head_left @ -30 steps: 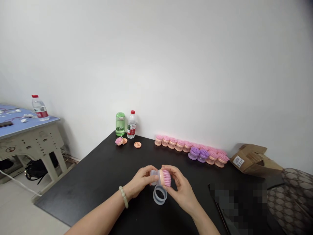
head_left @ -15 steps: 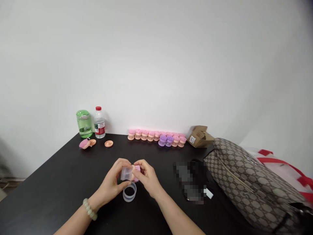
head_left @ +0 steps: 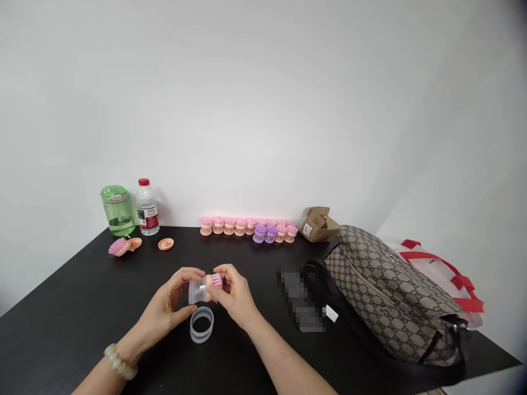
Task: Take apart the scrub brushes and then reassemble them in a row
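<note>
A clear plastic cup (head_left: 197, 292) lies sideways between the fingertips and thumb of my left hand (head_left: 167, 302), which wears a beaded bracelet. My right hand (head_left: 236, 299) grips a small round scrub brush (head_left: 217, 280) with pink bristles and a peach base. The brush's base meets the cup's right end; whether the two are joined I cannot tell. Just below my hands, a translucent plastic ring (head_left: 193, 332) stands on the black table (head_left: 164, 362). My right fingers hide part of the brush.
Several pink brushes (head_left: 229, 226) and two purple ones (head_left: 259, 234) line the wall. At left are a green jug (head_left: 118, 211), a water bottle (head_left: 148, 214), a loose pink brush (head_left: 119, 247) and peach discs (head_left: 166, 244). A cardboard box (head_left: 319, 226) and patterned bag (head_left: 387, 296) occupy the right.
The view has shifted, so most things appear farther left. My left fingers have spread a little around the cup, showing more of it. Both hands keep their hold.
</note>
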Demonstrator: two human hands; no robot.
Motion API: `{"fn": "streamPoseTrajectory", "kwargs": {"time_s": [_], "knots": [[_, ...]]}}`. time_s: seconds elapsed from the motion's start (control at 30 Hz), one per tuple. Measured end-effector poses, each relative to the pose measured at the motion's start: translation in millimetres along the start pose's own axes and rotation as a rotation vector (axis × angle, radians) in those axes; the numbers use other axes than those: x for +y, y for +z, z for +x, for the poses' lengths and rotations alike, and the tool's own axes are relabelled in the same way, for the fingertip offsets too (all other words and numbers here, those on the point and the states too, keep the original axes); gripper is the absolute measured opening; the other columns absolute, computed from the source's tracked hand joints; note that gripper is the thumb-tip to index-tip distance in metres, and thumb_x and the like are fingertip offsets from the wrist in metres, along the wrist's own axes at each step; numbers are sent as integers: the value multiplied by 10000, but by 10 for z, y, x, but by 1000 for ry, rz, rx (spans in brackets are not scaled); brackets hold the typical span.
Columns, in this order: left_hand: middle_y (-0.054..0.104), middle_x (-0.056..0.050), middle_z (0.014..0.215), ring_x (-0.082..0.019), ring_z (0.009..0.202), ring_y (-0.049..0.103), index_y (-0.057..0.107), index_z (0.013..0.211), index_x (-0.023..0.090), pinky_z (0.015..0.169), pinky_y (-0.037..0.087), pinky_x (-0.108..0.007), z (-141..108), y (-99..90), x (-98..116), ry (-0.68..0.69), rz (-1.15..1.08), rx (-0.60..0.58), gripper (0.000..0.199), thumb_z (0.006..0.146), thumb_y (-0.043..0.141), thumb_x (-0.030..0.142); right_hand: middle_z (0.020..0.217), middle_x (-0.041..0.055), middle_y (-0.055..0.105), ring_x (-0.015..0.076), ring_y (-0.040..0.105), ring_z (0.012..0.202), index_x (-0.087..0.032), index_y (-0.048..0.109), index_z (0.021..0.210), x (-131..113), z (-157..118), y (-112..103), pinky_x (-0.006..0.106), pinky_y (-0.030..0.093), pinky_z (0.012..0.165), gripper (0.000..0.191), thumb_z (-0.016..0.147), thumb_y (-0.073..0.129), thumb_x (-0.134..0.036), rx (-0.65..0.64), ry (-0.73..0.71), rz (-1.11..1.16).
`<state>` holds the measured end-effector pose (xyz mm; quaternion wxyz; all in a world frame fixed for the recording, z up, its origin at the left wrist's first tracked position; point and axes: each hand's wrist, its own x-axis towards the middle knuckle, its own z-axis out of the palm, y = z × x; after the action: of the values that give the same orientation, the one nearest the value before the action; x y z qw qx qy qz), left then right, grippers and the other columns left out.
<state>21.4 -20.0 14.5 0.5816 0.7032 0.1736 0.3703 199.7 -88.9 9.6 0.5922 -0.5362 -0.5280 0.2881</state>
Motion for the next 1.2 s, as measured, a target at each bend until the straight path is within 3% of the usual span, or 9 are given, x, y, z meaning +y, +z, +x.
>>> {"fn": "streamPoseTrajectory", "kwargs": {"time_s": [0.1, 0.27, 0.4, 0.5, 0.57, 0.67, 0.83, 1.07, 1.2], "knots": [[574, -104, 1313, -328, 1220, 531, 596, 1243, 263, 969, 474, -395, -9, -22, -33, -49, -31, 63, 529, 784, 765, 464, 841, 12, 667, 181, 638, 726, -215, 586, 990, -30, -19, 21, 302, 514, 657, 358, 668, 723, -290, 8, -22, -20], [666, -59, 930, -234, 859, 609, 661, 1006, 196, 764, 496, -329, 19, -56, -18, -172, 86, 72, 366, 886, 606, 538, 922, 19, 673, 178, 649, 788, -220, 594, 1016, -57, -37, 28, 299, 529, 706, 405, 638, 733, -253, 25, -113, -85], [655, -58, 976, -265, 936, 618, 654, 917, 218, 839, 508, -359, 34, -45, -24, 31, 280, 97, 285, 724, 805, 364, 856, -8, 660, 158, 638, 728, -233, 580, 1040, 2, -14, 30, 272, 526, 656, 438, 639, 754, -262, 54, -48, -102], [652, -71, 1035, -292, 1022, 602, 676, 906, 250, 900, 494, -392, 11, -14, -66, 226, 556, 141, 184, 753, 768, 292, 823, -11, 650, 163, 632, 714, -233, 577, 1026, 39, -6, 45, 274, 524, 638, 428, 642, 762, -280, 65, -18, -106], [647, -86, 1120, -320, 1101, 582, 679, 1040, 269, 939, 488, -414, -8, 6, -76, 280, 633, 151, 330, 732, 788, 314, 845, 2, 665, 169, 642, 724, -228, 570, 1030, 35, -14, 53, 285, 531, 656, 414, 658, 746, -283, 62, -20, -91], [637, -99, 1232, -333, 1146, 583, 612, 1236, 274, 970, 483, -427, -17, 6, -41, 206, 594, 122, 504, 770, 760, 397, 903, 19, 673, 179, 657, 765, -226, 565, 1045, -1, -33, 55, 303, 541, 705, 420, 660, 729, -266, 56, -78, -90], [713, -73, 1041, -296, 940, 663, 682, 1068, 246, 831, 524, -371, 11, -39, 17, 21, 499, 59, 298, 850, 675, 449, 966, 38, 661, 206, 671, 851, -222, 569, 1075, -17, -55, 49, 333, 557, 765, 449, 675, 754, -305, 41, -140, -120], [676, -74, 1011, -308, 1005, 619, 677, 962, 253, 860, 515, -383, 22, -28, -74, 202, 664, 128, 289, 748, 789, 413, 1057, 58, 654, 231, 657, 957, -233, 549, 1130, -22, -97, 59, 379, 555, 848, 505, 673, 765, -206, 24, -176, -225], [682, -74, 1055, -314, 1007, 628, 637, 1112, 262, 874, 508, -412, 20, -19, -105, 132, 620, 174, 428, 742, 787, 418, 1161, 76, 629, 256, 616, 1087, -249, 541, 1169, -38, -100, 64, 417, 527, 941, 536, 701, 802, -220, -29, -268, -284]]}}
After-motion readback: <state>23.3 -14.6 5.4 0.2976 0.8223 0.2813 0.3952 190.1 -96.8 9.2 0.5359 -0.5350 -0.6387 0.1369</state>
